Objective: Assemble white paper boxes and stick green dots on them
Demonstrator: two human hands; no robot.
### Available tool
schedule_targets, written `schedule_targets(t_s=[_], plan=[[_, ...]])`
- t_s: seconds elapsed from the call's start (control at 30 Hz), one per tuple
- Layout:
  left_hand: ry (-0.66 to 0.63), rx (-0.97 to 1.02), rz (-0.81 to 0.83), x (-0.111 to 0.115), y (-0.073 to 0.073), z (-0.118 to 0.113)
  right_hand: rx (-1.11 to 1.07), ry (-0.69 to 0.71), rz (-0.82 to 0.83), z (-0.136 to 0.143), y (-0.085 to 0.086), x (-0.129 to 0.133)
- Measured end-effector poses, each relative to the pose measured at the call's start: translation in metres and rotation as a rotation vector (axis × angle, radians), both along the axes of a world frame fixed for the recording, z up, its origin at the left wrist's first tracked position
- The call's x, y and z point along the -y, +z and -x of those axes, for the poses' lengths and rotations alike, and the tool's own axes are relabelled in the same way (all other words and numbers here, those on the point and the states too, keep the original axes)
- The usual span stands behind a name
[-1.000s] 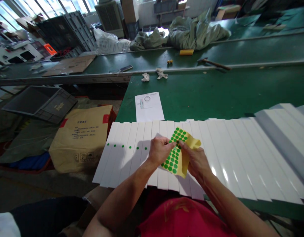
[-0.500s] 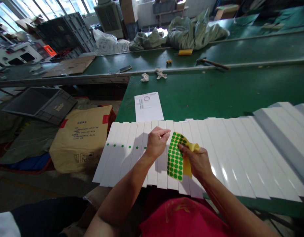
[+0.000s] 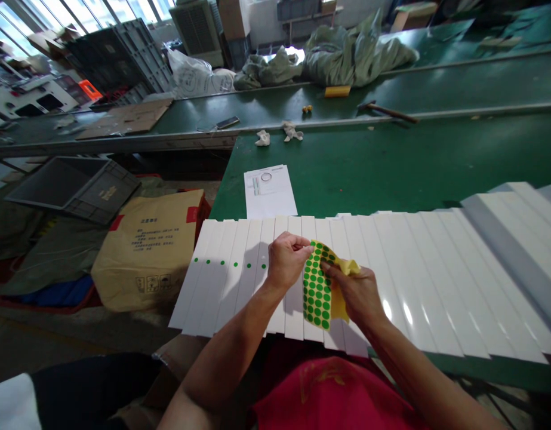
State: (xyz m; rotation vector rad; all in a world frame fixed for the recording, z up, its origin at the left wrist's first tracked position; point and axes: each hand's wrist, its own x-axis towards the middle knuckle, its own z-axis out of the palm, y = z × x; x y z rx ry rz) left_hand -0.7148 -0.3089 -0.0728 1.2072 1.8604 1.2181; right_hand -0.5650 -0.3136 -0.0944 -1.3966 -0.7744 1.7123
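Observation:
My right hand grips a sheet of round green stickers, its thumb lying over the front and yellow backing paper curling behind. At the sheet's upper left corner, the thumb and forefinger of my left hand are pinched together against the edge. Whether a single sticker is between those fingertips cannot be made out. Below both hands lies a row of long white strips, overlapping side by side. Several strips on the left bear one green dot each, in a line that runs up to my left hand.
A printed paper lies beyond the strips on the green table. Farther back are crumpled white scraps, a hammer and a phone. A brown sack and grey crate stand to the left.
My left hand has moved slightly right, bringing its pinched fingertips to the sticker sheet's upper corner. My right hand keeps holding the sheet in nearly the same place.

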Motion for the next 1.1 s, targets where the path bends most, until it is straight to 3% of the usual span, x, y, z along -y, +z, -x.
schedule_targets(t_s=[0.33, 0.5, 0.6, 0.67, 0.9, 1.1], plan=[[-0.006, -0.027, -0.052, -0.001, 0.002, -0.001, 0.040, -0.003, 0.021, 0.005, -0.001, 0.000], [0.078, 0.277, -0.007, 0.001, -0.006, 0.044, 0.007, -0.066, 0.063, 0.000, -0.007, -0.008], [0.140, 0.295, 0.122, 0.013, -0.016, 0.077, -0.005, -0.139, 0.068, -0.008, -0.010, -0.014], [0.121, 0.271, 0.187, 0.022, -0.026, 0.087, -0.017, -0.161, 0.073, -0.011, -0.011, -0.016], [0.004, 0.115, 0.356, 0.032, -0.065, 0.063, -0.028, -0.135, 0.104, -0.004, -0.009, -0.016], [0.016, -0.140, 0.437, 0.025, -0.072, 0.063, -0.003, -0.090, 0.115, -0.003, -0.013, -0.015]])
